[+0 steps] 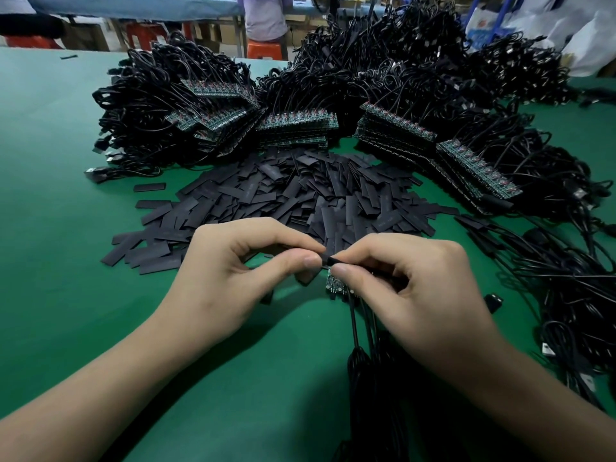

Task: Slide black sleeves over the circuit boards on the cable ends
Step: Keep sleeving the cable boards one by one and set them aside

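Closest to me, my left hand [240,261] pinches one black sleeve [328,260] and my right hand [410,278] pinches one circuit board [334,283]. The sleeve sits just above the board, whose cable [353,328] trails toward me. Its long axis I cannot tell. Beyond lie a heap of loose sleeves [283,195], too many to count, and stacked boards [396,123] on the green desk [50,161].

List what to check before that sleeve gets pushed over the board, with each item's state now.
1. Grip on the black sleeve: ok, left hand and right hand both pinch it.
2. Sleeve mouth open: cannot tell, hidden in the pinch.
3. Circuit board under the sleeve: ok, it shows just below.
4. Board covered: not ok, its green face is bare.
5. Spare sleeves: ok, the sleeve pile lies just beyond the hands.
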